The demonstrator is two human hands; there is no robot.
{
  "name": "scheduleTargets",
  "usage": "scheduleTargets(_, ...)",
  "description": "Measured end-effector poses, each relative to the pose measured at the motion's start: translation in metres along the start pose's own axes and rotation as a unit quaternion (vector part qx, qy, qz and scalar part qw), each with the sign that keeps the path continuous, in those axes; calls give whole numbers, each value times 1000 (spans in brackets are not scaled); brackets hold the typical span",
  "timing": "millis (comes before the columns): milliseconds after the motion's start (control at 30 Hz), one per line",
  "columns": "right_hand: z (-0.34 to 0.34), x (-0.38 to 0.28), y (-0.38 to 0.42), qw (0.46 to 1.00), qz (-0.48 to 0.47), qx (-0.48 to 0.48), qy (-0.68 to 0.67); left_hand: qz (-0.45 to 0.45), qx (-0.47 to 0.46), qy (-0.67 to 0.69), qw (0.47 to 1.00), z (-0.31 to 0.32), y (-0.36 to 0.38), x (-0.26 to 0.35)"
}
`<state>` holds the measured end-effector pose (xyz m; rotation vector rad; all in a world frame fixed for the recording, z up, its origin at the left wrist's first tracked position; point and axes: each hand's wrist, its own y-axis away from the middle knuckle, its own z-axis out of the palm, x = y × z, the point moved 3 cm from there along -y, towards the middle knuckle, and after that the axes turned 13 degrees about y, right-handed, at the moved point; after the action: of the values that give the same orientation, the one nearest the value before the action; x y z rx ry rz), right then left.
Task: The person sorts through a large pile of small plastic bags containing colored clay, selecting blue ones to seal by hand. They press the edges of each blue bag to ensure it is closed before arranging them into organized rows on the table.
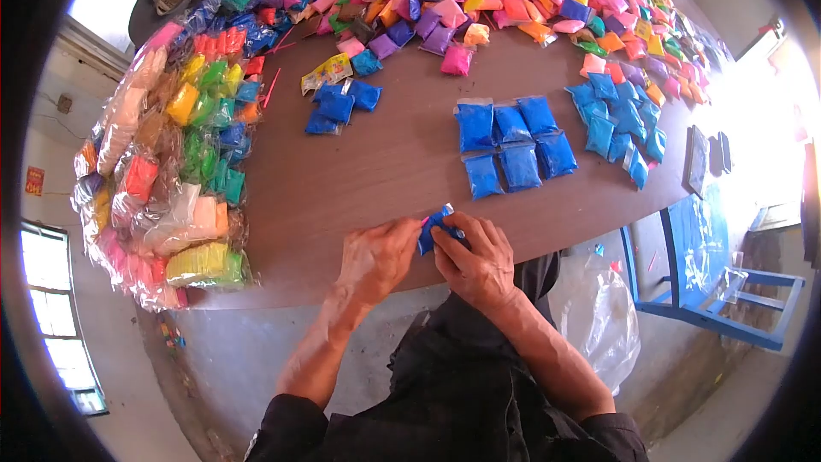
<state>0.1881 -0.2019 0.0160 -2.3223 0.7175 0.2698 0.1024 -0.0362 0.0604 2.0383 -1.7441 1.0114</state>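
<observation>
Both hands meet over the front edge of the table. Between the fingers of my right hand point(479, 261) is a small blue packet point(434, 229) with a clear, shiny wrapper end. My left hand point(376, 258) is closed beside the packet's left side, pinching a thin pink stick point(424, 221) of which only the tip shows. Just beyond, blue packets point(518, 168) lie flat in two rows. To the left is a small pile of blue packets point(334, 106), next to a yellow printed wrapper point(326, 74).
Lighter blue packets point(629, 116) lie at the right, near a dark phone-like slab point(697, 161). Bagged colored packets point(203, 133) line the left edge. A large multicolored heap point(445, 8) covers the back. A blue chair point(697, 265) and a clear plastic bag point(599, 325) are below right.
</observation>
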Motion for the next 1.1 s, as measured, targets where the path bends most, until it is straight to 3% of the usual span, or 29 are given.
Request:
scheduleTargets(200,4,1,4,1000,0,-7,15,-33,93,-40,994,-17,16,-34)
scheduleTargets(433,1,-21,2,997,64,-43,27,-77,252,-38,964,-21,44,-84)
scheduleTargets(633,1,-14,-1,998,31,-35,48,-95,262,-21,960,-18,49,-89)
scheduleTargets(933,-26,1,-5,993,-33,-107,36,-118,255,21,959,-20,48,-89)
scheduleTargets(1100,-30,15,-12,995,-59,-76,28,-122,263,33,956,-20,47,-90)
